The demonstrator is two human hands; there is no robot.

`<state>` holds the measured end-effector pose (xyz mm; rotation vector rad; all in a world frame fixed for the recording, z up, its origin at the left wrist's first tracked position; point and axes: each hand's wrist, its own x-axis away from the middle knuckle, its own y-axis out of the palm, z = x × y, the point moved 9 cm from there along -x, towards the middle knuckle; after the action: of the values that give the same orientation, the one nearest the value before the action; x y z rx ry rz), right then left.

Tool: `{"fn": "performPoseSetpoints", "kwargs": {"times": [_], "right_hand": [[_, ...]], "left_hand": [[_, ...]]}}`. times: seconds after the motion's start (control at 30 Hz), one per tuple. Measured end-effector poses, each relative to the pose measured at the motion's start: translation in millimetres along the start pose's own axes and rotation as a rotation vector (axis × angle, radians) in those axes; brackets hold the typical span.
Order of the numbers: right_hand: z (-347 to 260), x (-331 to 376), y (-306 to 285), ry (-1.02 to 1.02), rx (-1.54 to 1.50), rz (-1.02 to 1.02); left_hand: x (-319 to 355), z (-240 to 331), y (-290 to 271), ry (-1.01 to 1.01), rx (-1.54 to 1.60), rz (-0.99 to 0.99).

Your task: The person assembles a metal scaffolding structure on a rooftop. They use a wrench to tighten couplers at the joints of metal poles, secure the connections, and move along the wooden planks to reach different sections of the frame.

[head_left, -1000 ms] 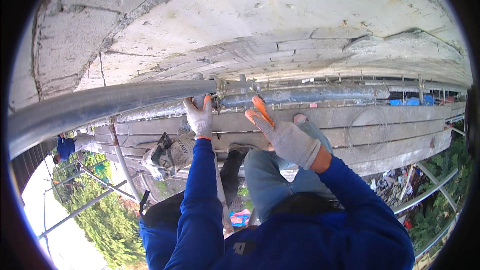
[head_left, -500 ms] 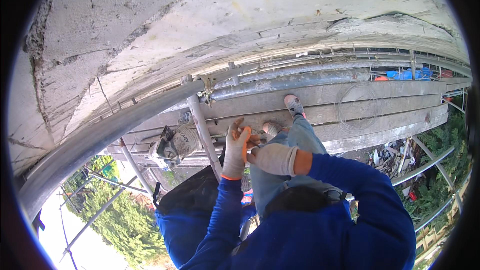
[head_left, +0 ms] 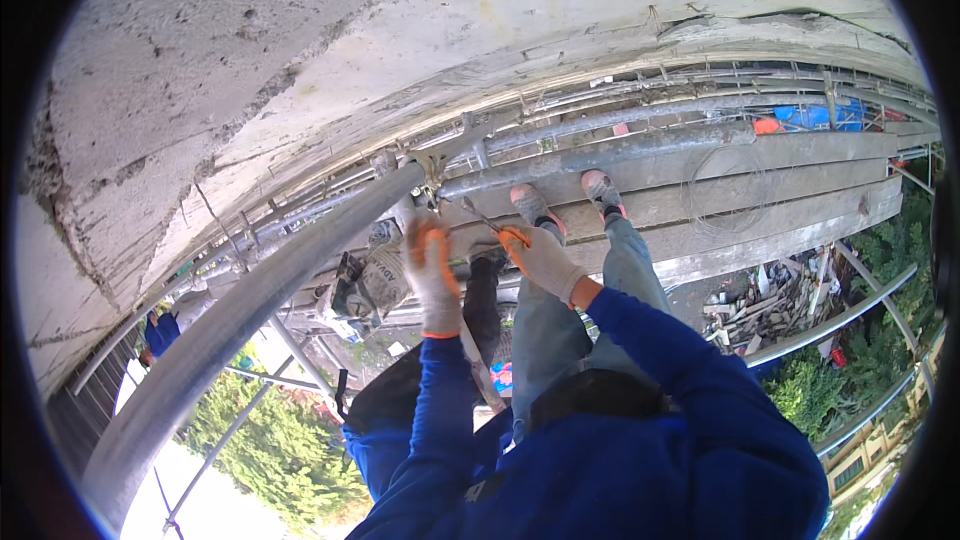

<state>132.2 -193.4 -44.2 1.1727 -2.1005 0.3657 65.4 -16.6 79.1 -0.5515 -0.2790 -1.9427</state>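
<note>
My right hand, in a white glove with orange fingers, is closed round a slim metal tool with a rounded tip. Its tip points up and left, close to the wire-tied pipe joint. My left hand, gloved the same way, is raised in front of an upright pole below that joint. Motion smears its fingers, so whether it grips anything is unclear. A thick grey scaffold pipe runs from the joint to the lower left.
Planks carry my feet and a loose wire coil. A dirty sack lies left, beside another person's dark-trousered leg. A rough concrete wall rises ahead. Rubble lies below the planks' right edge.
My hands were together on an orange piece; now they are apart, and the metal tool shows in my right hand. My left foot has moved forward. The view has shifted.
</note>
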Motion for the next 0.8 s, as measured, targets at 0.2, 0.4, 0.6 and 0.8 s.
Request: {"fn": "performPoseSetpoints", "kwargs": {"times": [0.2, 0.4, 0.6, 0.8], "right_hand": [[-40, -36, 26, 0.06, -0.22, 0.189], [-14, -76, 54, 0.137, -0.405, 0.107], [-23, -89, 54, -0.173, -0.181, 0.153], [-30, -83, 63, -0.153, -0.16, -0.001]], "left_hand": [[-116, 61, -111, 0.31, -0.098, 0.053], [-184, 89, 21, 0.098, -0.82, -0.554], [-197, 31, 83, 0.038, -1.146, -1.256], [-193, -17, 87, -0.141, -1.302, -1.474]]}}
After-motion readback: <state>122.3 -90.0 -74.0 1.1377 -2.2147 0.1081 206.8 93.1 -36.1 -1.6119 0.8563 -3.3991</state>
